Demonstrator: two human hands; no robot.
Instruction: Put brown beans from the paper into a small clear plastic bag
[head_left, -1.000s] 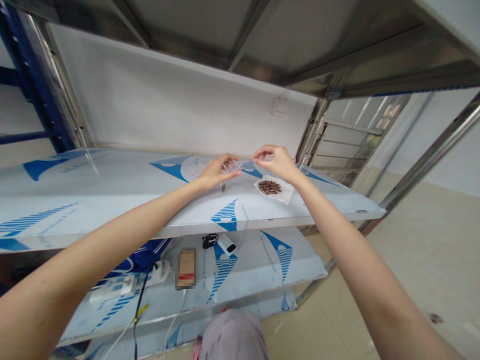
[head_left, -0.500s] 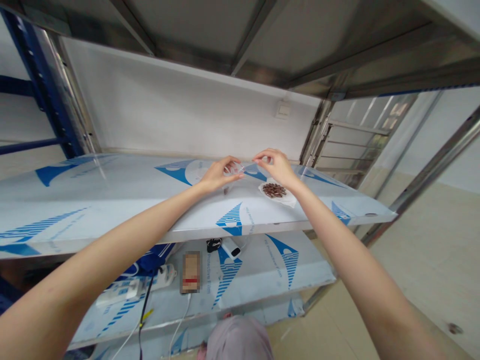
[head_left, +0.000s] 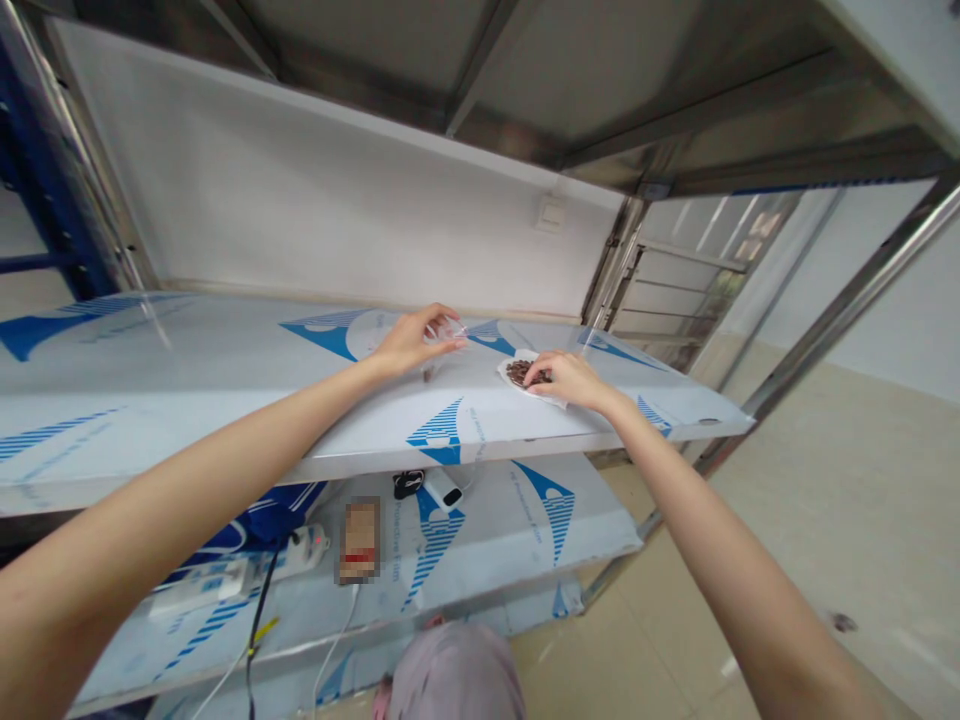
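Observation:
My left hand [head_left: 416, 340] is curled round a small clear plastic object [head_left: 451, 328], held just above the upper shelf [head_left: 360, 415]; its exact kind is hard to make out. Small dark brown pieces, like beans or seeds [head_left: 517, 372], lie in a pile on a white sheet of paper [head_left: 510, 384]. My right hand [head_left: 566, 380] rests over the right side of this pile, fingertips bent down among the pieces. Whether a piece is pinched between those fingers is hidden.
Overhead hangs a metal shelf underside [head_left: 375, 75]. On the lower shelf are a pixelated phone-like object [head_left: 360, 540] with a white cable, a white device [head_left: 444, 492], a black coiled cable [head_left: 409, 484], a power strip [head_left: 202, 590] and blue cloth [head_left: 277, 515]. A metal post [head_left: 832, 310] stands right.
My right hand has come down from beside the clear plastic object onto the brown pile. My left hand still holds the object. The whole view has shifted slightly.

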